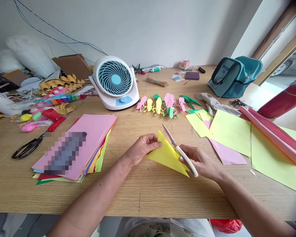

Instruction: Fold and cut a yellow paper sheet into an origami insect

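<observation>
Between my two hands is a folded piece of yellow paper [165, 153], roughly a triangle, raised just over the wooden table. My left hand [143, 146] pinches its upper left edge between thumb and fingers. White-handled scissors [183, 154] are in my right hand [199, 161], blades pointing up and away to the left, along the paper's right side. The fingers of that hand also touch the paper's lower right part; some of them are hidden behind the handle. Beyond my hands stands a row of folded paper figures [159, 106] in pink, yellow and green.
On the left lies a stack of coloured paper [96, 131], with black-handled scissors [29, 146] beside it. A white fan [115, 82] stands behind. To the right are loose yellow sheets [233, 131], a pink paper roll [273, 135], a red bottle [283, 100] and a teal bag [233, 77].
</observation>
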{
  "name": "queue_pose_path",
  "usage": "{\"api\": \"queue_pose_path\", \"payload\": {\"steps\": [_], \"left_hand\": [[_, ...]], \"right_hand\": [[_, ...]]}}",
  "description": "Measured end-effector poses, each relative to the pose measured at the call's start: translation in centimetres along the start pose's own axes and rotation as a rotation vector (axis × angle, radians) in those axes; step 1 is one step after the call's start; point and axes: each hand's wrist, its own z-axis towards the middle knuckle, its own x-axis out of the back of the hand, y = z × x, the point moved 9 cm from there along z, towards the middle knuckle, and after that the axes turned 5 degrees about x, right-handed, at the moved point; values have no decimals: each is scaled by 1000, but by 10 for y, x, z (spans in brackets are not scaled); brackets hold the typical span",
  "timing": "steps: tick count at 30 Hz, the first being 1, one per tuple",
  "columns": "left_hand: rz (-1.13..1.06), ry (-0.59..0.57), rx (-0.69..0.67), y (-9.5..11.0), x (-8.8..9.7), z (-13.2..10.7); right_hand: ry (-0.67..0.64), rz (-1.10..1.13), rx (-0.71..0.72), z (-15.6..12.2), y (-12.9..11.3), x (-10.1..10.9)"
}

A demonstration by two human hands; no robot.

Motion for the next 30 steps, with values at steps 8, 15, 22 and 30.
{"api": "queue_pose_path", "payload": {"steps": [8,15,22,30], "left_hand": [[-201,-50,46,-4,3,-2],[-104,-75,-10,2,-6,-3],[31,77,-21,4,6,-3],[11,44,-5,5,8,-2]], "right_hand": [[21,274,-36,-3,-1,1],[-14,150,-30,0,-3,-7],[-132,42,-49,-4,-4,-20],[-161,66,-55,-5,-6,-24]]}}
